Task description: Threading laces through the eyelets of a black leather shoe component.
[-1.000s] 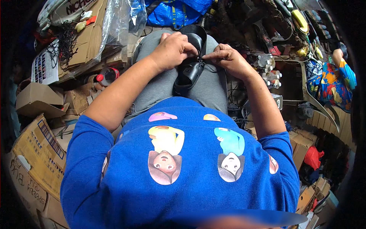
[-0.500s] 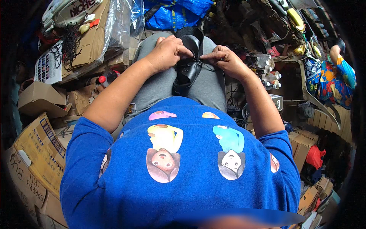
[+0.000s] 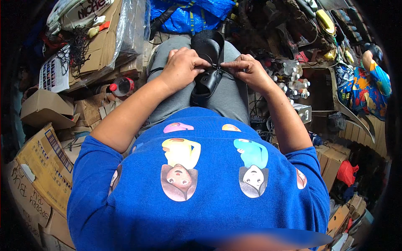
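A black lace-up shoe (image 3: 206, 82) lies between my thighs on my grey trousers (image 3: 171, 103), its sole end and opening pointing along my legs. Across its middle, a thin black shoelace (image 3: 215, 66) crosses in a loose knot or loop. My left hand (image 3: 182, 68), at the shoe's left side, is closed in a pinch on one lace end, and a dark strand trails over the left thigh. On the opposite side my right hand (image 3: 250, 72) also pinches the lace, its index finger pointing toward the knot. What lies under the curled fingers is hidden.
Flattened cardboard and plastic wrap (image 3: 106, 37) are stacked at left, near a red-capped bottle (image 3: 122, 86) and an open carton (image 3: 48, 109). A blue bag (image 3: 194, 16) lies ahead. Several small bottles (image 3: 296, 83) stand at right; another person's sleeve (image 3: 379, 81) shows beyond.
My left hand has shifted slightly left and down, and its fingers are drawn back from the knot. A dark strand now shows across the left thigh. The shoe stays nearly in place.
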Demonstrator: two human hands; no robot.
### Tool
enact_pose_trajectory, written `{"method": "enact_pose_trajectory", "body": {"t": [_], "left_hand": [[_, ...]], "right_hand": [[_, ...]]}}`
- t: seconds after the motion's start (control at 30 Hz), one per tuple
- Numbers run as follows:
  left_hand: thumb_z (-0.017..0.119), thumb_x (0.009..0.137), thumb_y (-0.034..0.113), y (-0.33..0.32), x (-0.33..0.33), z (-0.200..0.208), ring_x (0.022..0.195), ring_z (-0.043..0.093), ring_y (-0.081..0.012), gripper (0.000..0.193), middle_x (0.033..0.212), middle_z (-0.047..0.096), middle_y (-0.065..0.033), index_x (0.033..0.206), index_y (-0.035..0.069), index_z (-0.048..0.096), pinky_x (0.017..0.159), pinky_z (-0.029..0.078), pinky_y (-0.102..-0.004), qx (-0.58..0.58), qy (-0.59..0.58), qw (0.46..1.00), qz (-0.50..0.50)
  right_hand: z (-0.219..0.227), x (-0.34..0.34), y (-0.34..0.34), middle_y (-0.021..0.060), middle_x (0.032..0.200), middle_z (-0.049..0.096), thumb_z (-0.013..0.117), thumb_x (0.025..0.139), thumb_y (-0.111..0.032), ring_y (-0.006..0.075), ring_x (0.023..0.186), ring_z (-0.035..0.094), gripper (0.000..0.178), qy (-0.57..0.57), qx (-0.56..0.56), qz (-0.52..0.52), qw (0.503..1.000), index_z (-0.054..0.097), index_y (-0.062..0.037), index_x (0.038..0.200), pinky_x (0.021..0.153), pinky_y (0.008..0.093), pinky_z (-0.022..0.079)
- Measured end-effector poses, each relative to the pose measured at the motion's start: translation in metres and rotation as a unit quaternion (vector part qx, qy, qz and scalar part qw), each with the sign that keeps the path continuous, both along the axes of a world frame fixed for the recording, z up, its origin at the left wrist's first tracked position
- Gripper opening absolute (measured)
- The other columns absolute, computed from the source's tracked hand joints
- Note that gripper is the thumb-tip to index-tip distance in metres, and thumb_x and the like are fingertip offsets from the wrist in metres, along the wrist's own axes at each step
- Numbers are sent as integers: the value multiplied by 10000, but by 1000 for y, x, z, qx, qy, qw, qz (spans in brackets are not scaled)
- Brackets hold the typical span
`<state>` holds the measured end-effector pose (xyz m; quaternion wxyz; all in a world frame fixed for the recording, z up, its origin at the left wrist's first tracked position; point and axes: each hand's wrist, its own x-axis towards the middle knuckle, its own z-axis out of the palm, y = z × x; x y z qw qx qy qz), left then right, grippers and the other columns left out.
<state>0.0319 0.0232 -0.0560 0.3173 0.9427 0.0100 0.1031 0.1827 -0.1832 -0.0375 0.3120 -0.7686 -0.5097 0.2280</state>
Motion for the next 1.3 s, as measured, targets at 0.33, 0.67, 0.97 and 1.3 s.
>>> {"method": "enact_pose_trajectory", "body": {"t": [0.33, 0.67, 0.97, 1.3], "left_hand": [[697, 751, 215, -3, 9, -1, 938, 555, -169, 161, 861, 668, 28, 911, 212, 708, 888, 302, -375, -119, 34, 991, 50], [704, 747, 252, -22, 17, 8, 876, 608, -170, 211, 871, 682, -13, 925, 147, 656, 877, 270, -376, -90, 96, 986, 99], [732, 714, 290, -10, 19, 15, 916, 549, -174, 152, 801, 637, 26, 752, 150, 689, 848, 296, -376, -3, 30, 996, 85], [589, 830, 186, -10, 11, 41, 904, 586, -270, 124, 852, 649, -59, 941, 150, 631, 797, 351, -433, 48, 110, 993, 0]], "right_hand": [[0, -6, 3, 49, 844, 611, 682, 778, -94, 164, 825, 525, 284, 109, -3, -71, 991, 697, -155, 1055, 770, 292, 443], [-6, -20, 11, 50, 831, 669, 707, 769, -81, 129, 750, 591, 238, 110, 43, -110, 987, 689, -82, 1006, 731, 286, 474], [-4, -8, 20, 51, 845, 617, 771, 712, -181, 155, 819, 556, 161, -54, 42, -86, 994, 674, -62, 762, 749, 294, 446], [-16, -1, -13, 67, 1012, 489, 764, 740, -213, 183, 1012, 497, 282, 61, 45, -95, 993, 639, -47, 930, 891, 299, 402]]}}
